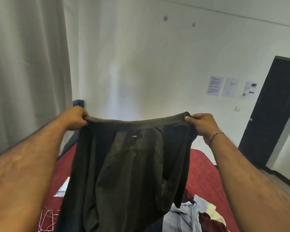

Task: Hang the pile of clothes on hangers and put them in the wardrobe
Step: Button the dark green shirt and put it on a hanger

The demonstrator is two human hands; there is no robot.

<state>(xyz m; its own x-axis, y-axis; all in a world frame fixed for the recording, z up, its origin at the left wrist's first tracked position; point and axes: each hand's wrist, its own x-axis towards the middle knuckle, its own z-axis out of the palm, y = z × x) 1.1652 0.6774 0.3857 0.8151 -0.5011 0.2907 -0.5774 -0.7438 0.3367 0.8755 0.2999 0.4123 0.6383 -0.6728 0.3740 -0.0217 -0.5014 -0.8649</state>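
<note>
Hanging from both hands, a dark olive garment (124, 164) is stretched out at its top edge above the bed (203, 173), a small white brand label showing just under that edge. Left hand (74, 118): fingers clenched round the left end of the top edge, gripping the cloth. Right hand (202, 125): fingers curled over the right end, thumb pinching the fabric; a thin red thread band (216, 133) sits on that wrist.

Left side: grey curtain (27, 72) hangs floor-ward beside the white wall. A blue headboard (77, 104) shows just behind the left hand. On the red bedcover, lower left, lie thin pink wire hangers (47, 220) and a white sheet of paper (64, 186), partly hidden by the garment.

Lower right: a pile of clothes (191, 216) on the bed, pale blue, maroon and navy pieces tangled together; the hanging garment covers its left part, so how many pieces there are is hard to make out.

Far right: three printed papers (231, 87) stuck to the wall, a light switch (237, 108) below them, then a dark door (271, 114).
</note>
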